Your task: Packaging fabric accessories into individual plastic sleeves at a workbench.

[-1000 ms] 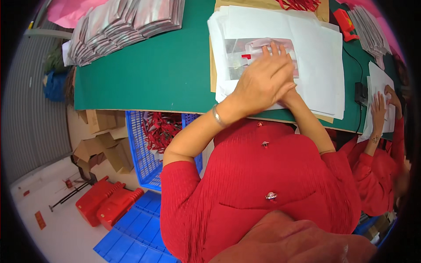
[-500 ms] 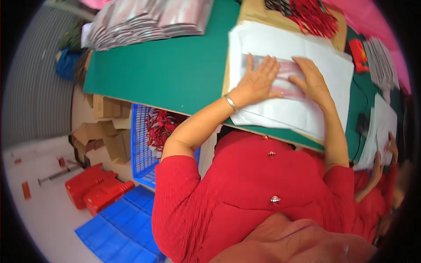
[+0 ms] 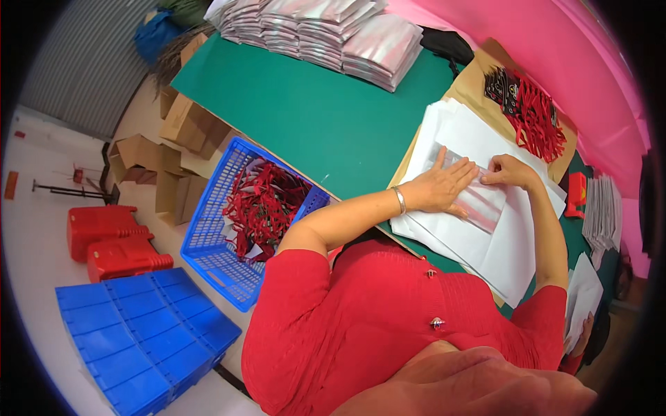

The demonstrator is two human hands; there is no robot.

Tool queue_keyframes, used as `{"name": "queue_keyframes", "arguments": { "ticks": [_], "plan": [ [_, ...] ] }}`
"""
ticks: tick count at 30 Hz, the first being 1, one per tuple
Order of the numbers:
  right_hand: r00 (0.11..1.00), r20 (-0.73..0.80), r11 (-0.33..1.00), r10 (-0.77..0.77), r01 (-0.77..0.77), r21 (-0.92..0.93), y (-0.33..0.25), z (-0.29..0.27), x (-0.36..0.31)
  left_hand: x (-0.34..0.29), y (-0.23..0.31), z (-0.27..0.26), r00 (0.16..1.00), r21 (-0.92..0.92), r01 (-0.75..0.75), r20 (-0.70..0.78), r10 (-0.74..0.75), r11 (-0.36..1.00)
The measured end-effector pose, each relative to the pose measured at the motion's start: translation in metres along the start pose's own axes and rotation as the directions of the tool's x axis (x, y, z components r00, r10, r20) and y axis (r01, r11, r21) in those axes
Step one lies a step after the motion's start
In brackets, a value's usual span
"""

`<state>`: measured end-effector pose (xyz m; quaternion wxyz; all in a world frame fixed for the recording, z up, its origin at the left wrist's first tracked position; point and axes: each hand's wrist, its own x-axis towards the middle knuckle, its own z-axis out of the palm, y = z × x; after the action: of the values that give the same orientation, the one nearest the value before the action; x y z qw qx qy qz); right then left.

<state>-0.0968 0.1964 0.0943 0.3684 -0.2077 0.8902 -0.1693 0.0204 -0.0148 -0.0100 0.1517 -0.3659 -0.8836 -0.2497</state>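
Note:
A flat packet with pink and whitish panels lies at a slant on a pile of large white sheets. My left hand rests on the packet's left part, palm down with fingers stretched out; a silver bangle circles that wrist. At the packet's upper right edge, my right hand has its fingers bent and thumb against them in a pinch. Whether the packet or a white sheet is between those fingertips is hidden.
Stacked pinkish packets stand along the green table's far edge. Red straps lie on brown card beyond the sheets. A blue basket of red straps stands left, beside blue crates. At right, another person's hand holds white sheets.
My right hand has gone from lying spread on the packet to a pinch at its edge. The left stays flat on it. The whole view has turned, showing more of the basket.

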Motion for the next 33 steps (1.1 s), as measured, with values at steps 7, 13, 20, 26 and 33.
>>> {"name": "queue_keyframes", "arguments": {
  "ticks": [7,13,20,26,33],
  "plan": [
    [0.954,0.288,0.924,-0.087,-0.031,0.381,0.032,-0.028,0.022,0.006,-0.003,-0.039,0.976,0.060,-0.027,-0.213,0.039,0.998],
    [0.908,-0.398,0.066,0.128,0.393,0.917,-0.063,-0.031,0.056,-0.023,-0.037,-0.119,0.607,-0.150,0.296,-0.733,-0.307,0.943],
    [0.926,-0.344,0.006,0.156,0.347,0.938,-0.199,-0.025,0.134,-0.054,-0.049,-0.106,0.618,-0.240,0.370,-0.657,-0.431,0.897],
    [0.957,-0.284,0.129,0.065,0.274,0.953,-0.214,-0.002,0.164,-0.083,-0.055,-0.111,0.507,-0.318,0.434,-0.687,-0.520,0.843],
    [0.967,-0.256,0.259,0.017,0.243,0.935,-0.183,-0.014,0.192,-0.044,-0.103,-0.142,0.634,-0.048,0.395,-0.709,-0.310,0.917]
  ]
}}
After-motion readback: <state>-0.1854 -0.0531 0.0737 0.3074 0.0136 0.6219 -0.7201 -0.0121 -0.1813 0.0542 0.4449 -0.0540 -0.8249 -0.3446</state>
